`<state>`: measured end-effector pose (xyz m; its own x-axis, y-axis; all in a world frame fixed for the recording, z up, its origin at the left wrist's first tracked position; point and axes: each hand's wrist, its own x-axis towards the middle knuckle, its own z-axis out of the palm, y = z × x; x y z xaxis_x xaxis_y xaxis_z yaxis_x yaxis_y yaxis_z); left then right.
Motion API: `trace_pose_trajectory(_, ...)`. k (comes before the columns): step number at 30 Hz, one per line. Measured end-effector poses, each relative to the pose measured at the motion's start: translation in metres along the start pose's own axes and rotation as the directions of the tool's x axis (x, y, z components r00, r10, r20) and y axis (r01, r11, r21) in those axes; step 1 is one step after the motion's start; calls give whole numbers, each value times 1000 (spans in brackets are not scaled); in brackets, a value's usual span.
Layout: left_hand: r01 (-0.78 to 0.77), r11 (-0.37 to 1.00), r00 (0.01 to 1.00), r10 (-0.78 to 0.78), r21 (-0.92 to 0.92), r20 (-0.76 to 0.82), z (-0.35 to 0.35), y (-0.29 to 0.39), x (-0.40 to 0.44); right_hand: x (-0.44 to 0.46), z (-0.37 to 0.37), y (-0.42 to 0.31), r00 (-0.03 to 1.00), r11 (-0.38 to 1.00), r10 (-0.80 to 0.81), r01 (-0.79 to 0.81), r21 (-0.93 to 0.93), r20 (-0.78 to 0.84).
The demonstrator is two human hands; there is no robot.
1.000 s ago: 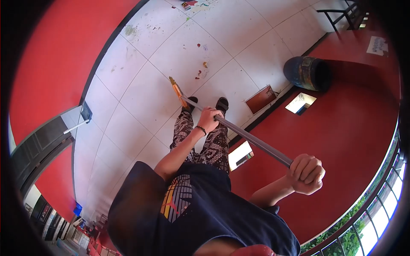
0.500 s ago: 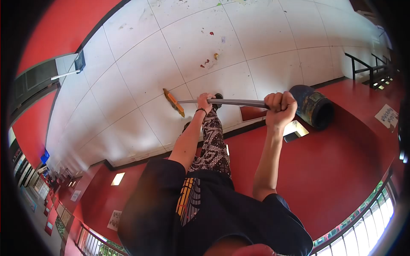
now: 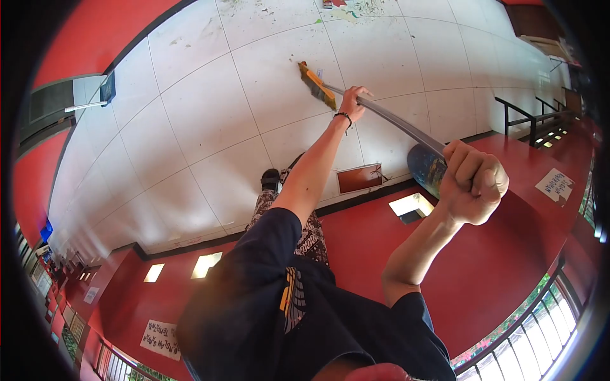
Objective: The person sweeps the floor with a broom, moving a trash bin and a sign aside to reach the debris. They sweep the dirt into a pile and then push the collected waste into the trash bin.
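Note:
A broom with a yellow-orange head (image 3: 318,87) and a long grey handle (image 3: 401,124) slants across the white tiled floor. Its dark bristles touch the tiles. My left hand (image 3: 353,105), a dark bracelet on its wrist, is closed around the lower part of the handle, some fingers partly straightened. Closer to the camera, my right hand (image 3: 475,181) grips the upper end in a fist. A few small scraps lie by the broom head; the head may hide others.
Scattered litter (image 3: 346,11) lies at the top of the floor. A long-handled dustpan (image 3: 107,90) stands by the left wall. Near my right arm are a dark blue barrel (image 3: 427,168) and a red ledge (image 3: 381,254). Black railings (image 3: 521,117) rise at the right.
The broom head has moved up and right across the floor, over where scraps lay. My left hand has reached farther out; my right hand has moved right and down, closer to the camera.

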<state>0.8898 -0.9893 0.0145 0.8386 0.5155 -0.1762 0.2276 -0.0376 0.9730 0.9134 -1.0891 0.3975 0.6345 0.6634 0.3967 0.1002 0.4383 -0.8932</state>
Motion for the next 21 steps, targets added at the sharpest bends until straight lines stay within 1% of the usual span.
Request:
trace_pose_trajectory(1, -207, 977, 974, 211, 53, -86, -4, 4, 9, 1, 7, -3, 1000, 1000, 0, 0, -21, -4)
trace_pose_trajectory(2, -223, 974, 970, 226, 49, -88, -9, 9, 12, 3, 12, -7, 1000, 999, -6, 6, -39, -4)
trace_pose_trajectory(4, -215, 976, 973, 211, 43, 91, -34, 28, 15, 13, 23, -23, 999, 998, -22, 25, 50, -50)
trace_pose_trajectory(5, -231, 972, 973, 231, 42, 18, -42, 36, 9, 18, 26, -34, 999, 998, -26, 28, 64, -30)
trace_pose_trajectory(6, -281, 957, 959, 284, 75, -21, -58, 47, 3, 23, 30, -46, 999, 995, -33, 35, 94, -23)
trace_pose_trajectory(7, -326, 939, 941, 334, 112, -59, -78, 57, -8, 30, 38, -56, 998, 990, -33, 40, 134, -54)
trace_pose_trajectory(9, -234, 957, 964, 251, 175, -85, -134, 95, -42, 46, 56, -67, 995, 974, -9, 32, 225, -102)
trace_pose_trajectory(10, -227, 937, 953, 270, 265, -139, -162, 95, -58, 58, 66, -60, 997, 969, -13, 32, 245, -80)
trace_pose_trajectory(11, -207, 914, 940, 285, 349, -189, -193, 88, -68, 71, 77, -41, 991, 962, 44, -9, 274, -122)
trace_pose_trajectory(13, -36, 908, 972, 129, 418, -196, -263, 71, -84, 96, 107, 11, 970, 943, 161, -96, 319, -183)
trace_pose_trajectory(14, 38, 916, 972, 59, 399, -228, -300, 35, -84, 108, 127, 46, 950, 935, 243, -176, 307, -194)
trace_pose_trajectory(15, 142, 913, 953, -22, 383, -301, -337, 10, -86, 115, 146, 88, 927, 913, 326, -258, 315, -183)
trace_pose_trajectory(16, 202, 894, 936, -56, 401, -348, -372, -21, -95, 109, 164, 123, 910, 874, 390, -317, 369, -140)
trace_pose_trajectory(17, 277, 869, 915, -107, 410, -389, -406, -64, -95, 114, 184, 176, 910, 824, 413, -357, 439, -37)
trace_pose_trajectory(18, 351, 883, 879, -197, 311, -433, -435, -94, -93, 114, 207, 221, 880, 785, 473, -404, 470, -34)
trace_pose_trajectory(19, 365, 852, 858, -151, 376, -491, -456, -144, -94, 108, 229, 269, 855, 751, 519, -448, 485, -14)
trace_pose_trajectory(20, 381, 848, 854, -171, 367, -492, -466, -167, -82, 107, 241, 305, 823, 711, 568, -496, 499, 9)
trace_pose_trajectory(21, 434, 837, 831, -228, 334, -507, -474, -185, -73, 118, 249, 324, 807, 694, 590, -520, 498, 22)
